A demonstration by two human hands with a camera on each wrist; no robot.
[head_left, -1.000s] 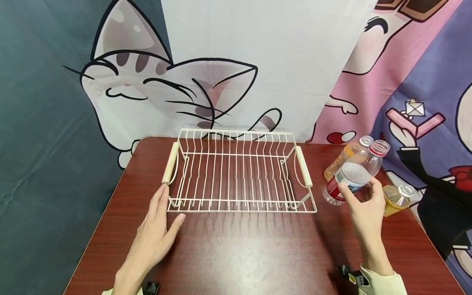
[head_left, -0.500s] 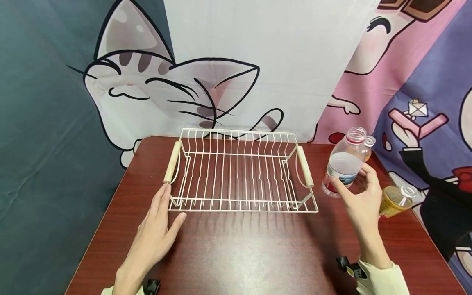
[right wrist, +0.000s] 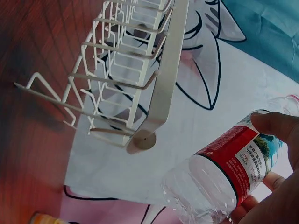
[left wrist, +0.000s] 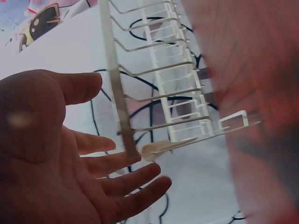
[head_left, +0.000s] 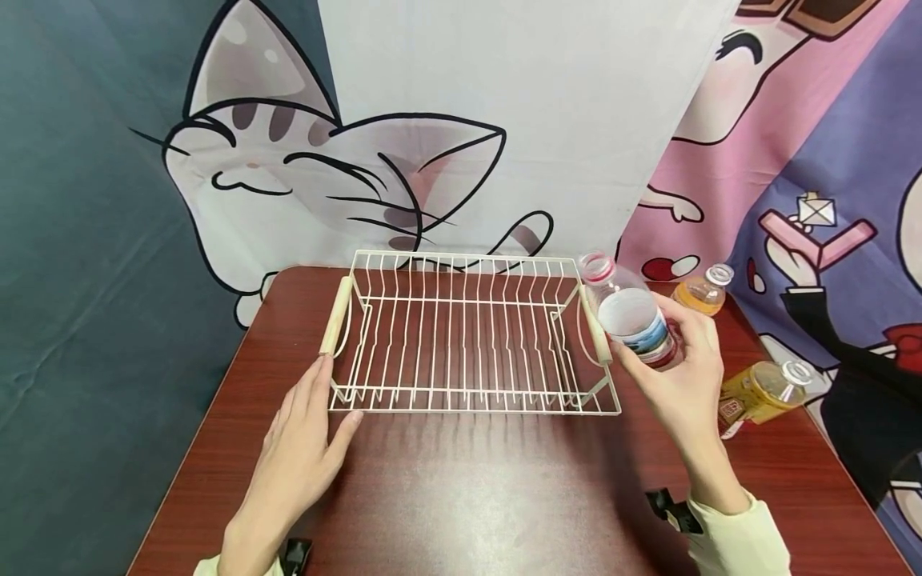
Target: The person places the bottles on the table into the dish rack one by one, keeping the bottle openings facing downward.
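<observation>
My right hand (head_left: 680, 372) grips a clear plastic bottle (head_left: 632, 316) around its red, white and blue label, and the bottle tilts with its open neck toward the left. In the head view it overlaps the right wooden handle of a white wire dish rack (head_left: 461, 390). The right wrist view shows the label (right wrist: 243, 158) up close, the thumb on its upper side. At the rack's front left corner, my left hand (head_left: 295, 448) has its fingers extended, fingertips right at the lower end of the left wooden handle (head_left: 335, 316). In the left wrist view those fingers lie by the rack's rim (left wrist: 119, 93).
A bottle with an orange label (head_left: 700, 294) stands at the back right of the brown table (head_left: 461, 496). Nearer, a yellow-labelled bottle (head_left: 763, 392) stands by the right edge. A cartoon-printed cloth (head_left: 562, 104) hangs right behind the table.
My right hand has carried the clear bottle leftward, from beside the other bottles to the rack's right handle, and its neck now tips left. The left hand stays at the rack's corner.
</observation>
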